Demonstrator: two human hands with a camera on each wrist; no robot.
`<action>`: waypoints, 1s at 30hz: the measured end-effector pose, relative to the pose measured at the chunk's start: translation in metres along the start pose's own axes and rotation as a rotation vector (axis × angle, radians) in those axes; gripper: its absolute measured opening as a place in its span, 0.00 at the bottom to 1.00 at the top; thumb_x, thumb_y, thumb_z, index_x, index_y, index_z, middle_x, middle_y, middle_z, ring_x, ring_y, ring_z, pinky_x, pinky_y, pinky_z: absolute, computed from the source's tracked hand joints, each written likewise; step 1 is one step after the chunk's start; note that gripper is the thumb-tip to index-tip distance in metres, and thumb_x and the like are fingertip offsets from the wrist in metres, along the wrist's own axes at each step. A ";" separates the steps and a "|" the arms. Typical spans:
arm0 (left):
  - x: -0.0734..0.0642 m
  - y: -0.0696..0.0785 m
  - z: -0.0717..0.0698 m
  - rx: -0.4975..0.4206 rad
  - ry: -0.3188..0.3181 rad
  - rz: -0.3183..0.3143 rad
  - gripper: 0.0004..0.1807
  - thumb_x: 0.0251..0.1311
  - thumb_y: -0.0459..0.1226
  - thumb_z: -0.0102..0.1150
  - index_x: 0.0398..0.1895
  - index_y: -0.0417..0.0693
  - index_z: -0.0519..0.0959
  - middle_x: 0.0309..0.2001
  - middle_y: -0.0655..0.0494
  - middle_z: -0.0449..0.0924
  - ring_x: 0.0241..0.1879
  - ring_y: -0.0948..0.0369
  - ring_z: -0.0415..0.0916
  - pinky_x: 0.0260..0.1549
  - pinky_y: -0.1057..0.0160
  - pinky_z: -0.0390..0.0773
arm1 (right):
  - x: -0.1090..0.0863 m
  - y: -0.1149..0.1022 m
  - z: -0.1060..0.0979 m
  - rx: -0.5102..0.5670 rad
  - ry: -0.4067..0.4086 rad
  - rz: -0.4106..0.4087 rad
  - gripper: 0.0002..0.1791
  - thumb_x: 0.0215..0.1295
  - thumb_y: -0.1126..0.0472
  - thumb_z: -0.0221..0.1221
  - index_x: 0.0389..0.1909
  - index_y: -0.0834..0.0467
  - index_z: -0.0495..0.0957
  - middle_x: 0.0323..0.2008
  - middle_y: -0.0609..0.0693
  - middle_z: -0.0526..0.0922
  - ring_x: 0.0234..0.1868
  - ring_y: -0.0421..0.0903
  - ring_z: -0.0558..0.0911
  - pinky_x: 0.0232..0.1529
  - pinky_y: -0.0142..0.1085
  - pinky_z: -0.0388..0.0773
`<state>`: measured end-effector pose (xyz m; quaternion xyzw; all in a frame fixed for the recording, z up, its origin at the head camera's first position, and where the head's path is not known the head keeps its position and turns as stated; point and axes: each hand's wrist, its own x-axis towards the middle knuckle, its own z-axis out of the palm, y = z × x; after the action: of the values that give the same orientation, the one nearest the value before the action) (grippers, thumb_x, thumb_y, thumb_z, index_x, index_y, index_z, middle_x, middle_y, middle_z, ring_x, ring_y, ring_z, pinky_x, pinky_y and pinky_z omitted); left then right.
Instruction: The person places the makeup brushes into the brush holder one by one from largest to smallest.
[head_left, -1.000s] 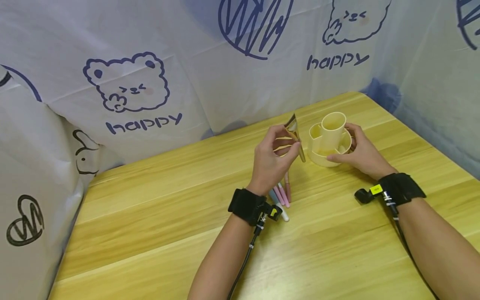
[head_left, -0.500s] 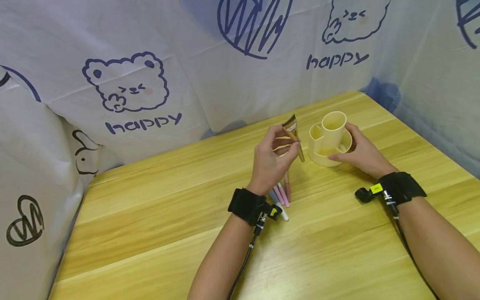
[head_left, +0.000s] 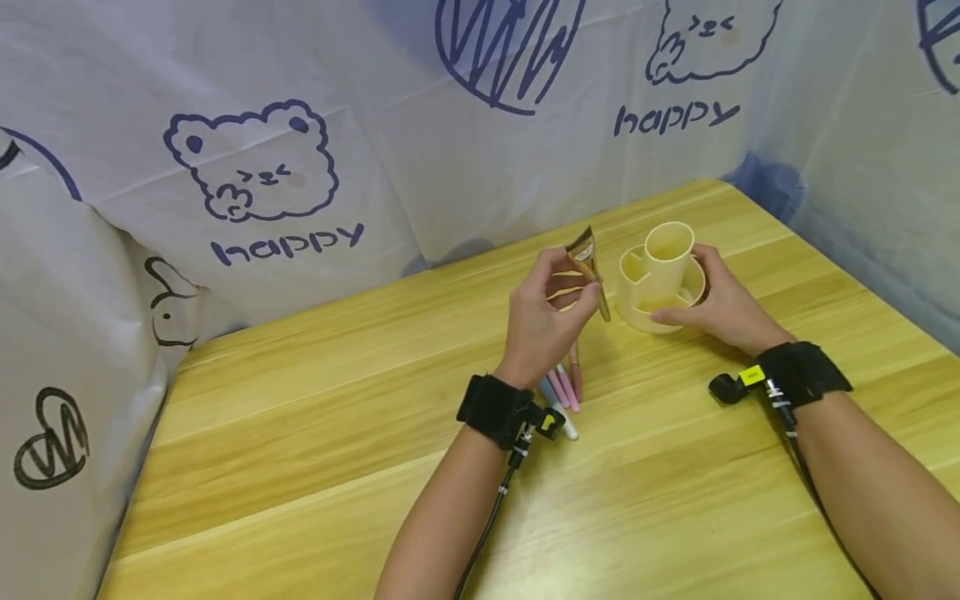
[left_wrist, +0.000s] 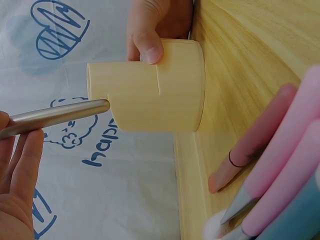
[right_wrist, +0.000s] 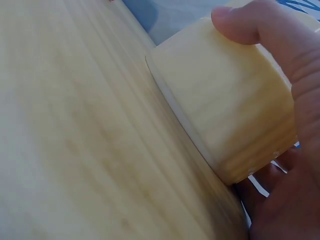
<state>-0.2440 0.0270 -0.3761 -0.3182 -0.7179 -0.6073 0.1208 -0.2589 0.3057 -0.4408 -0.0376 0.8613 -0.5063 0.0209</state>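
Observation:
Left of the holder, my left hand (head_left: 543, 317) pinches a makeup brush (head_left: 585, 260) between thumb and fingers. The brush has a flat dark head pointing up and a gold handle (left_wrist: 65, 116) slanting down toward the holder, apart from it in the head view. A cream brush holder (head_left: 663, 279) with a tall central cup and lower compartments stands upright on the table. My right hand (head_left: 731, 308) grips its right side, the thumb across the front and the other fingers partly hidden behind. In the right wrist view, the holder's wall (right_wrist: 215, 90) lies beneath the thumb.
Several more makeup brushes (head_left: 564, 390), with pink, white and blue handles, lie on the wooden table (head_left: 300, 417) below my left hand, which partly hides them. A printed white cloth (head_left: 390, 183) hangs behind the table and along its sides. Each wrist wears a strapped camera with a cable.
The brush has turned slightly in my left fingers, so more of its flat head faces the head camera. The right hand stays on the holder.

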 end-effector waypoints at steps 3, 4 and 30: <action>0.000 -0.001 0.000 0.002 0.002 0.002 0.19 0.65 0.27 0.62 0.57 0.36 0.73 0.48 0.38 0.81 0.51 0.45 0.87 0.53 0.59 0.87 | 0.000 -0.001 -0.001 -0.012 -0.020 -0.007 0.62 0.60 0.56 0.75 0.83 0.51 0.40 0.79 0.64 0.57 0.77 0.64 0.62 0.75 0.64 0.60; 0.000 -0.001 0.000 0.004 0.003 0.003 0.19 0.65 0.27 0.62 0.57 0.36 0.73 0.48 0.38 0.81 0.51 0.45 0.87 0.53 0.60 0.87 | 0.000 -0.001 -0.001 -0.017 -0.027 -0.007 0.62 0.60 0.56 0.74 0.84 0.51 0.39 0.78 0.64 0.57 0.77 0.64 0.62 0.75 0.64 0.61; 0.000 0.001 0.004 -0.018 0.006 0.004 0.19 0.65 0.27 0.63 0.57 0.36 0.72 0.47 0.38 0.81 0.50 0.44 0.87 0.52 0.67 0.86 | 0.000 0.000 -0.003 -0.040 -0.034 -0.001 0.63 0.60 0.55 0.74 0.83 0.52 0.37 0.79 0.65 0.54 0.78 0.66 0.59 0.75 0.66 0.58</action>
<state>-0.2424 0.0306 -0.3768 -0.3189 -0.7115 -0.6143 0.1211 -0.2586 0.3083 -0.4389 -0.0468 0.8708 -0.4882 0.0345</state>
